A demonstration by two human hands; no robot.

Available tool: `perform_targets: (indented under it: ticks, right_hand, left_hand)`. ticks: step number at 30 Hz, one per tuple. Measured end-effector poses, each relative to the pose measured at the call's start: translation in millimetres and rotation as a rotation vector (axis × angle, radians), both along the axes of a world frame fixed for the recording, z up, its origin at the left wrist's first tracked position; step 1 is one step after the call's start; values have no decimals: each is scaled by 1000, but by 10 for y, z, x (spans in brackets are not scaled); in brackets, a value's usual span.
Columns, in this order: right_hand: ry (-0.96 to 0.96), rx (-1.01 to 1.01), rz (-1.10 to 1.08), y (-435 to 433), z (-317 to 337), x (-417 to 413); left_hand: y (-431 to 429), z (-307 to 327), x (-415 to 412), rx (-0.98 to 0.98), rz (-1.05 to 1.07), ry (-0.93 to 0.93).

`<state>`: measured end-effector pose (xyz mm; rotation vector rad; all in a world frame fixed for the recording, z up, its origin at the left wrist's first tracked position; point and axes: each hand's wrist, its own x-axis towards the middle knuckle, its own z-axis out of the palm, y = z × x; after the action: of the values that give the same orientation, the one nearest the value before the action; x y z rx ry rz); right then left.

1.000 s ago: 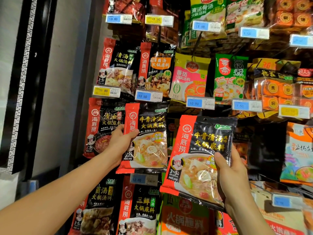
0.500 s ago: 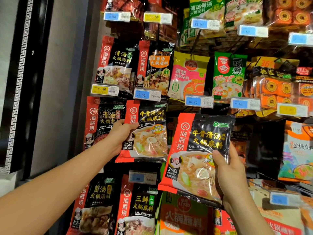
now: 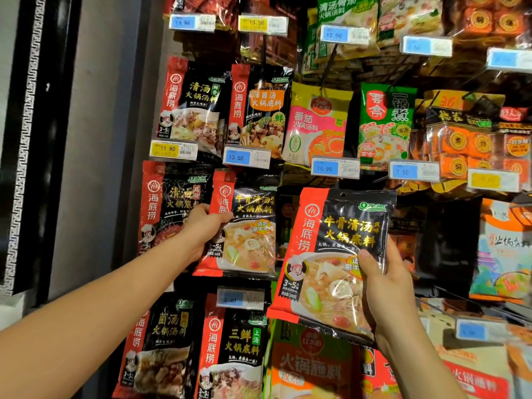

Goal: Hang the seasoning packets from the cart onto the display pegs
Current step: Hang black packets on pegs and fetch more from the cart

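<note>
My right hand (image 3: pixel 385 286) grips a red-and-black soup-base packet (image 3: pixel 328 263) by its right edge, thumb on the front. It is held tilted in front of the display, its hang hole at the top free of any peg. My left hand (image 3: pixel 198 226) holds the left edge of a matching packet (image 3: pixel 247 226) that hangs in the middle row, thumb across its red strip. The peg behind that hanging packet is hidden.
Rows of hanging seasoning packets fill the rack, with price tags (image 3: pixel 247 158) at the peg ends. A dark gap (image 3: pixel 449 249) opens right of the held packet. A black framed wall panel (image 3: pixel 31 139) stands at the left. No cart is in view.
Both hands and their packets have stayed nearly in place. The view has shifted slightly, so everything sits a little lower and left in frame.
</note>
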<state>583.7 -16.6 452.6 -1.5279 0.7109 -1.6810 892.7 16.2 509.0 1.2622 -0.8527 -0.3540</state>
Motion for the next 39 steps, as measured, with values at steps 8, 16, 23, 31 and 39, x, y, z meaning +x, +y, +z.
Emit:
perform_targets:
  ticks: [8, 16, 23, 31, 39]
  right_hand:
    - [0, -31, 53, 98, -22, 103]
    - [-56, -111, 162, 181, -24, 416]
    - [-13, -56, 157, 54, -13, 388]
    - [-28, 12, 61, -63, -22, 160]
    - [-17, -48, 56, 15, 65, 123]
  left_hand:
    - [143, -289, -222, -119, 630, -654]
    - [286, -279, -983, -65, -192, -358]
    - [200, -274, -565, -145, -96, 12]
    - [97, 13, -118, -73, 12, -76]
    - [13, 104, -53, 10, -28, -43]
